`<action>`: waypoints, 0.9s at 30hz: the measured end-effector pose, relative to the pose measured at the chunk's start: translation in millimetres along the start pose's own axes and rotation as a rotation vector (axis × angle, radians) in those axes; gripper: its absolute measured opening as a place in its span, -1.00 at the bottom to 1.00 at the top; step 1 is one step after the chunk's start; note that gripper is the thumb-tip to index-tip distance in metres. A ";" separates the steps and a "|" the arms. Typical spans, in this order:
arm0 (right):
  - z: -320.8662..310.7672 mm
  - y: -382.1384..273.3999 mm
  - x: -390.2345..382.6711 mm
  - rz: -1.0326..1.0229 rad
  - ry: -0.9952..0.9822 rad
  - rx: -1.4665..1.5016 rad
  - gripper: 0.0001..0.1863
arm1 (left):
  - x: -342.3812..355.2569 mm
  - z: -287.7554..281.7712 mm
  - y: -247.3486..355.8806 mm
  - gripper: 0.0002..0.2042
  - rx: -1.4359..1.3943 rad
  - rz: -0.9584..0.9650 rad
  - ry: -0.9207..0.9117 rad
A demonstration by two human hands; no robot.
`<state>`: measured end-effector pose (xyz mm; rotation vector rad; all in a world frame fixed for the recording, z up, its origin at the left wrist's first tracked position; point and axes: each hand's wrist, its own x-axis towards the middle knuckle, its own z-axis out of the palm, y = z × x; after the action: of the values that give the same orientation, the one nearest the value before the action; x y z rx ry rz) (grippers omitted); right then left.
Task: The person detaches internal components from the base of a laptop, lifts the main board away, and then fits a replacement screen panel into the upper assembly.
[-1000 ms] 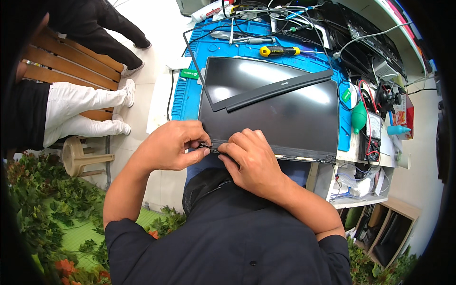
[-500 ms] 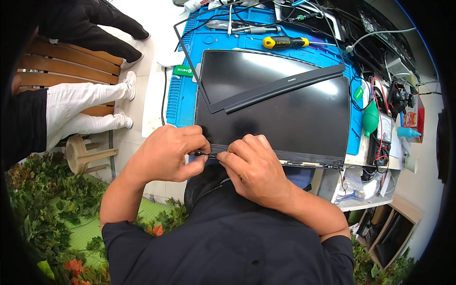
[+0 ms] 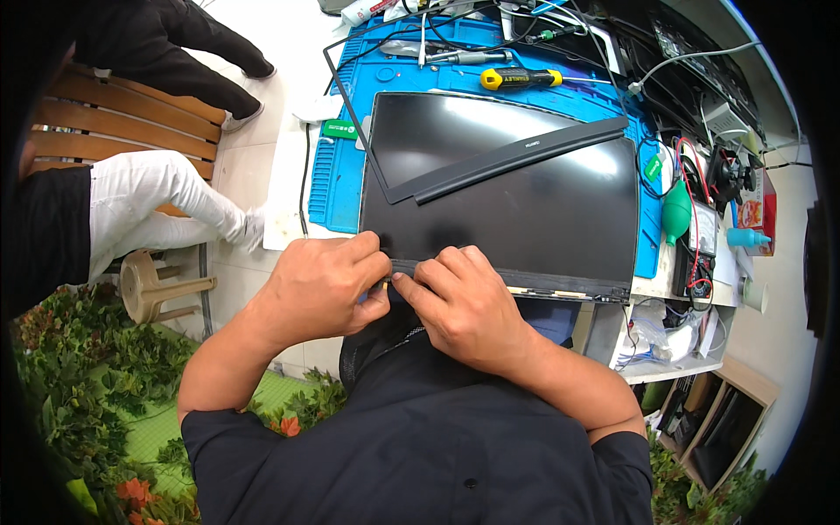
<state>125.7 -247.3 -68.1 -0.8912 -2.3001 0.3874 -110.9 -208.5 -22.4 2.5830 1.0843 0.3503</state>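
A dark laptop screen (image 3: 542, 232) lies flat with its near edge toward me, and a thin black frame, the screen bezel (image 3: 516, 159), rests slantwise across it. At the near left corner my left hand (image 3: 328, 284) is closed in a pinch. A tiny yellowish bit shows by its fingertips, but the pinched piece itself is mostly hidden. My right hand (image 3: 468, 302) is closed just beside it, thumb and forefinger gripping the screen's near edge. To the right of that hand, a thin pale strip (image 3: 542, 293) runs along the same edge.
Under the screen spreads a blue work mat (image 3: 328, 197). Beyond it lie a yellow-and-black screwdriver (image 3: 521, 79) and several cables. At right are a green air blower (image 3: 676, 213), a multimeter (image 3: 700, 236) and a light-blue bottle (image 3: 748, 238). People's legs, a bench and a beige stool (image 3: 144, 284) are left.
My left hand has turned slightly and shifted a little right, and the yellowish bit now shows at its fingertips. My right hand stays nearly in place. A bystander's white-trousered leg has moved.
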 end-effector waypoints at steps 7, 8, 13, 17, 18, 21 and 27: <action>0.6 -1.2 2.4 0.027 0.000 0.030 -0.65 | 0.7 -5.7 -4.3 -0.91 -0.076 -0.053 -0.046; 0.9 -1.3 1.7 0.031 0.006 0.030 -0.65 | 0.4 -5.3 -4.3 -0.91 -0.065 -0.053 -0.053; 2.5 -0.9 -3.2 0.012 0.006 0.004 -0.64 | 1.1 -9.0 -4.1 -0.90 -0.083 -0.064 -0.092; 4.7 -1.3 -3.5 -0.028 0.010 -0.059 -0.64 | 0.2 -10.6 -7.8 -0.82 -0.159 -0.081 -0.098; 3.8 -1.7 -2.4 -0.026 0.007 -0.063 -0.64 | -0.1 -11.3 -9.3 -0.80 -0.218 -0.103 -0.091; 2.4 -2.3 -1.7 -0.005 -0.006 -0.042 -0.63 | -4.1 -14.9 -14.4 -0.73 -0.302 -0.165 -0.107; 2.0 -1.4 -0.3 -0.001 -0.003 -0.016 -0.64 | -11.0 -8.6 -19.9 -0.73 -0.329 -0.166 -0.096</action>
<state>123.9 -248.5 -69.1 -0.8973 -2.3092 0.3708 -134.2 -201.6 -23.1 2.1844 1.0959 0.3295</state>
